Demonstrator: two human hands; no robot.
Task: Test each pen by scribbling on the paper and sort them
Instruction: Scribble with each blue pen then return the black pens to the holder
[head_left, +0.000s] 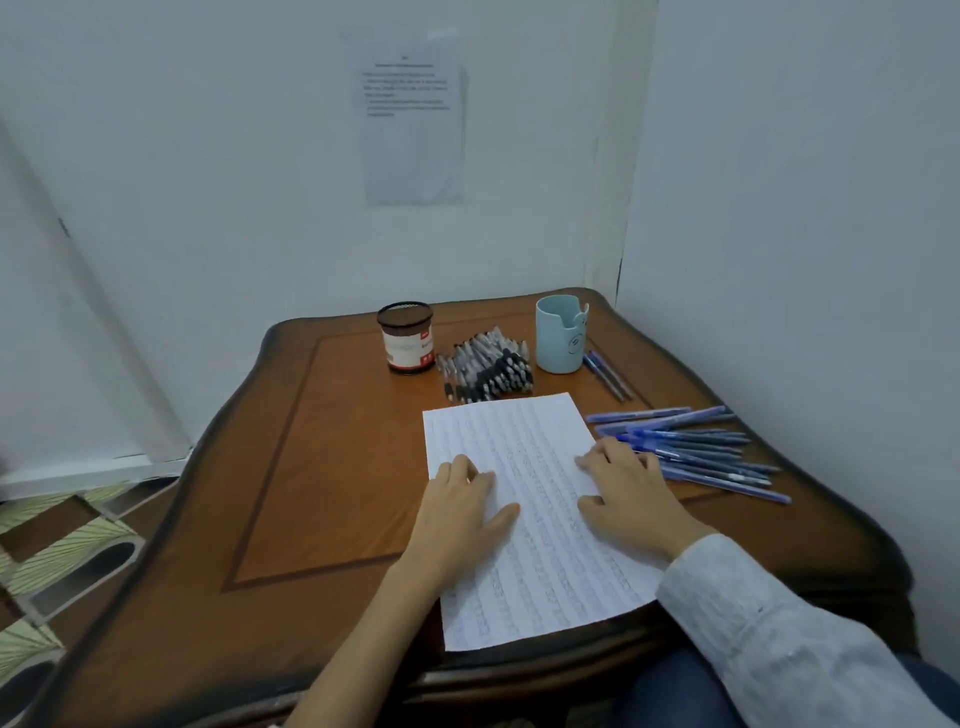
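A sheet of paper covered in rows of blue scribble lies on the brown wooden table. My left hand rests flat on the paper's left side, fingers spread, holding nothing. My right hand lies on the paper's right edge, its fingers touching the near end of a pile of blue pens. A heap of black and grey pens lies just beyond the paper. A black mesh cup stands to the left of that heap and a light blue cup to its right.
Two blue pens lie beside the light blue cup. White walls close in behind and to the right of the table. A printed notice hangs on the back wall. Patterned floor shows at the left.
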